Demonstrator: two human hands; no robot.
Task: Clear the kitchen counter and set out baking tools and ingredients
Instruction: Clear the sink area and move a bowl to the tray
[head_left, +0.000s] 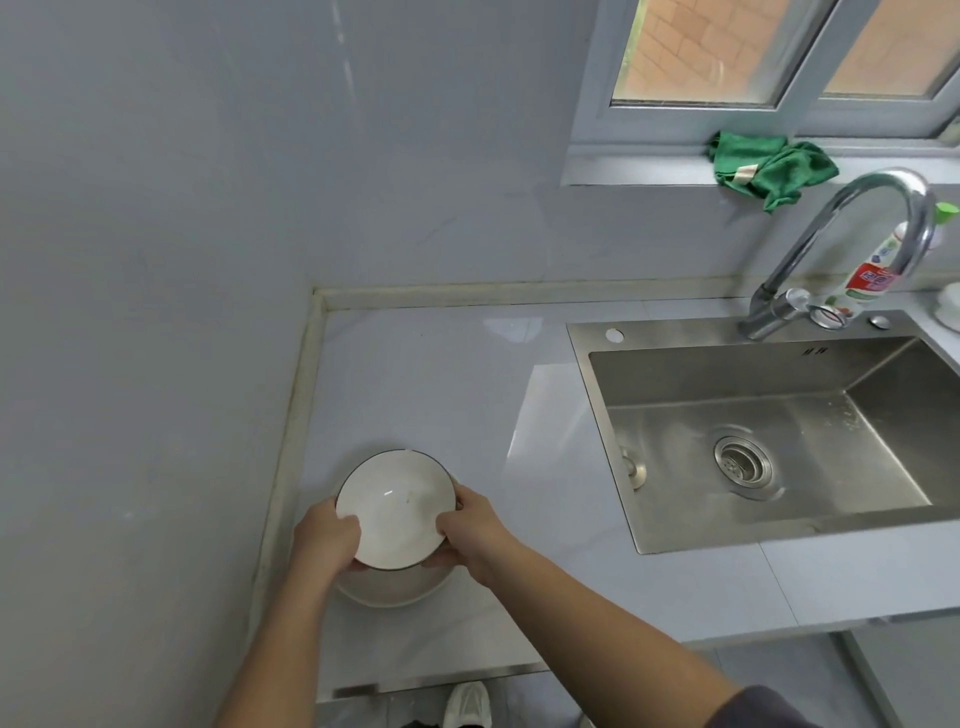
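Bowl, white with a dark rim, sits between the hands: left hand and right hand each clasp its edge, thumbs over the rim. Directly beneath them a second dish rests on the tabletop. Hold it level and move it straight up or down, so the two don't knock.

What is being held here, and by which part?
A white ceramic bowl with a dark rim, gripped at opposite sides of its rim by the left hand and the right hand.
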